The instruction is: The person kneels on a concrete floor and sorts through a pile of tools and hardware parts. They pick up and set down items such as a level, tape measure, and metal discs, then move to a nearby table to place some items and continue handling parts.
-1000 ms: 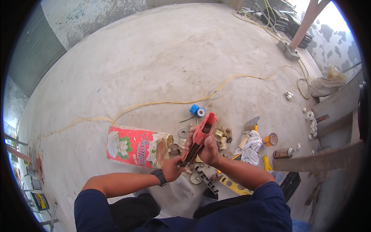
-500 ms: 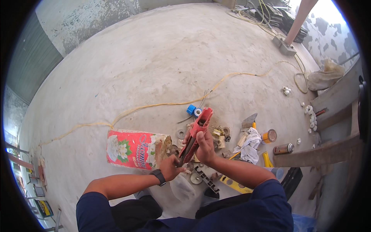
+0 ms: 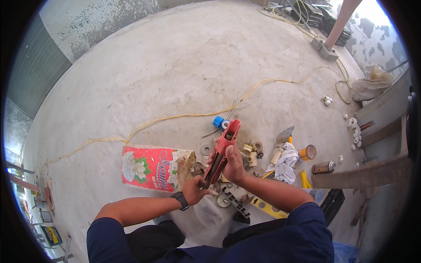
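Note:
My right hand (image 3: 234, 164) wraps around a long red hollow tool (image 3: 228, 135), held tilted with its open end away from me. A dark bar or channel runs along its inside. At the lower end, my left hand (image 3: 193, 189), with a dark watch on its wrist, closes on the tool's narrow part. The exact kind of tool does not show. Beneath the hands lie several metal and plastic fittings (image 3: 251, 153), partly hidden. A red printed sack (image 3: 147, 168) rests on its side to the left, its torn mouth toward the fittings.
Beyond the tool sit a blue fitting (image 3: 218, 121) and a yellow cord (image 3: 175, 116) across the floor. To the right are a trowel (image 3: 285, 134), a white rag (image 3: 286, 164), an orange can (image 3: 308, 152), a spray can (image 3: 324, 167) and a yellow level (image 3: 269, 208). A wooden frame (image 3: 364, 177) stands farther right.
Both hands keep their hold on the red tool, which stays at nearly the same tilt. Its far end has come very slightly left and up in the picture.

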The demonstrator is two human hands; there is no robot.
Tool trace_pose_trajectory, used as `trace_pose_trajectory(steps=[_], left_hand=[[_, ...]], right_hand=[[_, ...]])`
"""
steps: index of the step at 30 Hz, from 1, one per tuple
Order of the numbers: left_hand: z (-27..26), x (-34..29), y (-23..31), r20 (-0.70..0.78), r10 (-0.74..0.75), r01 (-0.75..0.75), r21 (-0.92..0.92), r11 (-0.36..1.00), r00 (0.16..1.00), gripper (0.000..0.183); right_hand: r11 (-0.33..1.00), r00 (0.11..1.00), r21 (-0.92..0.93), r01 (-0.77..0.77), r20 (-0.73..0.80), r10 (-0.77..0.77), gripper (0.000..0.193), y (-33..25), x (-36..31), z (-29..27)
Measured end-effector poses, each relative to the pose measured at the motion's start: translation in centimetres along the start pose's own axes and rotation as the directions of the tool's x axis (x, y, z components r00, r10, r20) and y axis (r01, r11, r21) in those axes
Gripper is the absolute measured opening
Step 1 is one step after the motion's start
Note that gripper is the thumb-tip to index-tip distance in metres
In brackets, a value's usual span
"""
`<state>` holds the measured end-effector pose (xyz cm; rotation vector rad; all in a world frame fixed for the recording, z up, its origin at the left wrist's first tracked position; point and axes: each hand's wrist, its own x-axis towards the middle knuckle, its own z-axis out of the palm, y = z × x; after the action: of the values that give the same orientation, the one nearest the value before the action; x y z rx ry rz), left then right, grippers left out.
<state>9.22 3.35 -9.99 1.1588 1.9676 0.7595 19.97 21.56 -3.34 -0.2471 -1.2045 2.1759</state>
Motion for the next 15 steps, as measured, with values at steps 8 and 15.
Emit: trace_pose_trajectory(steps=[8, 15], left_hand=[[0.5, 0.4, -0.9, -0.047, 0.011, -0.016, -0.107, 0.994, 0.999, 0.045], [0.8, 0.6, -1.2, 0.13, -0.024, 0.069, -0.353, 0.933, 0.991, 0.032]], right_hand=[[0.996, 0.996, -0.088, 0.008, -0.084, -0.016, 0.064, 0.8, 0.0, 0.0], [0.998, 0.999, 0.056, -0.038, -0.037, 0.04, 0.069, 0.5, 0.7, -1.1]])
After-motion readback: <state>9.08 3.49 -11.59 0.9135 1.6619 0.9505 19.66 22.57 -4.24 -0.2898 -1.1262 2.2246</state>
